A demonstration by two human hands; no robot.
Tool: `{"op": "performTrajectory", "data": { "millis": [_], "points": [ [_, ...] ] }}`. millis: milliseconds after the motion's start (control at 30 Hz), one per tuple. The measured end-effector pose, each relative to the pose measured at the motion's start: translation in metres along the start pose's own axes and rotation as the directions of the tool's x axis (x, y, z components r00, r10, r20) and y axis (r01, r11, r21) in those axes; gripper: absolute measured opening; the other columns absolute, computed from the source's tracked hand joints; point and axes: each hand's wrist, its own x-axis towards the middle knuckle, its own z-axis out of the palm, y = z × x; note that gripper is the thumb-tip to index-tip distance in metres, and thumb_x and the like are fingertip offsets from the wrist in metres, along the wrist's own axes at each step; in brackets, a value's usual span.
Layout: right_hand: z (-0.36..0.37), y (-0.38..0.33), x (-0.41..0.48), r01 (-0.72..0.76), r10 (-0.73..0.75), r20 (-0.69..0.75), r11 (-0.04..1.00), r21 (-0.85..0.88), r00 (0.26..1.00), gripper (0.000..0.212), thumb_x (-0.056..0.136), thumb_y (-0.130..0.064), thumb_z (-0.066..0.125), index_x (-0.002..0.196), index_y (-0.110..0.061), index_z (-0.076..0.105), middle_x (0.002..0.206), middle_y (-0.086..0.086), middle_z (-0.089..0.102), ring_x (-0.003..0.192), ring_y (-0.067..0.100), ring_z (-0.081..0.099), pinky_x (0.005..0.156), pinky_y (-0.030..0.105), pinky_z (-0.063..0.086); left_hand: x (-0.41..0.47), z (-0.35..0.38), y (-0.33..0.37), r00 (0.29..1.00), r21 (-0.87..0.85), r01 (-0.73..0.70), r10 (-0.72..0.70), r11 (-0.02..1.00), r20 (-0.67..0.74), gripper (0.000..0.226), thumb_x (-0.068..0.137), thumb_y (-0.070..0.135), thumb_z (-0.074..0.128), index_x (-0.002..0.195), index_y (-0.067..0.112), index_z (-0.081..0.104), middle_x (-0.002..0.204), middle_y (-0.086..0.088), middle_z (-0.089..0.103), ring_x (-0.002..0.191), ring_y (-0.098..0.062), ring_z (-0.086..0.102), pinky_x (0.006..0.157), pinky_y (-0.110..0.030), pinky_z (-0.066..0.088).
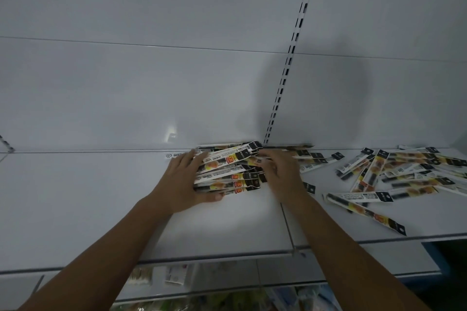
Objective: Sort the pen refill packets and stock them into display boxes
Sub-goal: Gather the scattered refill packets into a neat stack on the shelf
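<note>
A bundle of long narrow pen refill packets (227,171), white with black ends and orange print, lies on the white shelf (101,209) against the back panel. My left hand (187,182) presses flat against the bundle's left end, thumb under its near edge. My right hand (280,171) holds the bundle's right end with its fingers curled over the black tips. Several loose packets (394,171) lie scattered on the shelf to the right. No display box is in view.
A slotted upright rail (288,58) runs up the white back panel behind the bundle. A seam (288,230) divides the shelf into two sections. Below the shelf's front edge, other packaged goods (174,275) hang on a lower level.
</note>
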Motion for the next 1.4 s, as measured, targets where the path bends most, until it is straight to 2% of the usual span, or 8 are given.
{"op": "performTrajectory", "data": {
  "millis": [100, 267, 433, 600, 733, 867, 1067, 1400],
  "points": [
    [-0.023, 0.013, 0.012, -0.023, 0.019, -0.133, 0.999, -0.029, 0.991, 0.028, 0.104, -0.033, 0.053, 0.129, -0.027, 0.065, 0.120, -0.007, 0.062, 0.115, 0.023, 0.060, 0.103, 0.059, 0.047, -0.005, -0.005, -0.005, 0.999, 0.022, 0.015, -0.014, 1.000, -0.045, 0.130, 0.061, 0.108, 0.043, 0.166, 0.038, 0.014, 0.176, -0.001, 0.014, 0.163, -0.026, 0.003, 0.130, -0.057, 0.013],
    [-0.040, 0.043, 0.032, -0.189, 0.258, 0.146, 0.909, -0.371, 0.955, 0.050, 0.103, -0.060, 0.040, 0.148, -0.039, 0.047, 0.151, 0.008, 0.047, 0.143, 0.032, 0.037, 0.119, 0.057, 0.026, -0.012, -0.012, 0.010, 0.982, 0.046, 0.182, -0.183, 0.982, 0.039, 0.131, 0.057, 0.113, 0.017, 0.165, 0.042, -0.002, 0.176, -0.012, -0.005, 0.162, -0.038, -0.008, 0.129, -0.059, 0.001],
    [-0.021, 0.023, 0.018, -0.058, 0.145, 0.170, 0.900, -0.433, 0.975, 0.042, 0.106, -0.052, 0.041, 0.143, -0.039, 0.055, 0.137, 0.004, 0.048, 0.129, 0.027, 0.042, 0.112, 0.047, 0.031, 0.000, -0.003, 0.022, 0.979, -0.079, 0.195, -0.199, 0.978, -0.038, 0.117, 0.070, 0.106, 0.010, 0.165, 0.038, 0.015, 0.176, -0.006, 0.011, 0.163, -0.029, -0.001, 0.132, -0.051, 0.008],
    [0.010, -0.015, 0.008, -0.039, 0.078, 0.197, 0.980, -0.195, 0.977, 0.049, 0.102, -0.052, 0.029, 0.113, -0.027, 0.070, 0.114, 0.000, 0.060, 0.111, 0.023, 0.051, 0.102, 0.046, 0.040, 0.005, 0.005, 0.023, 0.982, -0.187, 0.133, -0.156, 0.973, -0.110, 0.086, 0.090, 0.084, 0.033, 0.158, 0.032, 0.040, 0.168, -0.001, 0.033, 0.157, -0.023, 0.025, 0.124, -0.052, 0.033],
    [-0.007, -0.019, 0.007, -0.124, 0.161, -0.109, 0.951, 0.283, 0.981, 0.021, 0.108, -0.026, 0.050, 0.101, -0.026, 0.070, 0.099, -0.019, 0.058, 0.095, -0.006, 0.057, 0.086, 0.027, 0.051, 0.008, -0.001, 0.005, 0.972, -0.347, 0.018, -0.097, 0.938, -0.213, 0.070, 0.092, 0.068, 0.060, 0.147, 0.025, 0.053, 0.153, 0.000, 0.051, 0.143, -0.019, 0.045, 0.119, -0.049, 0.040],
    [-0.060, 0.025, 0.005, -0.202, 0.225, -0.201, 0.971, 0.129, 0.953, 0.021, 0.106, -0.016, 0.054, 0.112, -0.022, 0.073, 0.117, -0.002, 0.065, 0.117, 0.015, 0.056, 0.095, 0.022, 0.044, 0.003, -0.013, 0.004, 0.939, -0.356, -0.094, -0.037, 0.930, -0.342, 0.051, 0.096, 0.050, 0.070, 0.141, 0.030, 0.057, 0.134, 0.013, 0.056, 0.127, -0.003, 0.047, 0.112, -0.040, 0.043],
    [-0.096, 0.075, -0.016, -0.280, 0.304, 0.168, 0.948, -0.149, 0.938, 0.054, 0.092, 0.012, 0.049, 0.138, -0.014, 0.063, 0.138, 0.012, 0.062, 0.131, 0.030, 0.053, 0.108, 0.029, 0.036, 0.002, -0.007, 0.014, 0.985, -0.198, 0.081, -0.109, 0.977, -0.135, 0.087, 0.089, 0.089, 0.024, 0.162, 0.042, 0.026, 0.172, 0.001, 0.025, 0.159, -0.030, 0.019, 0.126, -0.060, 0.021],
    [-0.034, -0.012, -0.018, -0.170, 0.148, 0.193, 0.980, 0.105, 0.970, 0.040, 0.092, 0.000, 0.066, 0.124, -0.022, 0.072, 0.112, -0.001, 0.074, 0.102, 0.012, 0.069, 0.089, 0.025, 0.054, 0.024, 0.006, 0.028, 0.989, -0.048, 0.061, -0.067, 0.997, -0.130, 0.083, 0.089, 0.090, 0.022, 0.158, 0.046, 0.034, 0.166, 0.005, 0.035, 0.155, -0.025, 0.028, 0.122, -0.063, 0.026]
  ]
}}
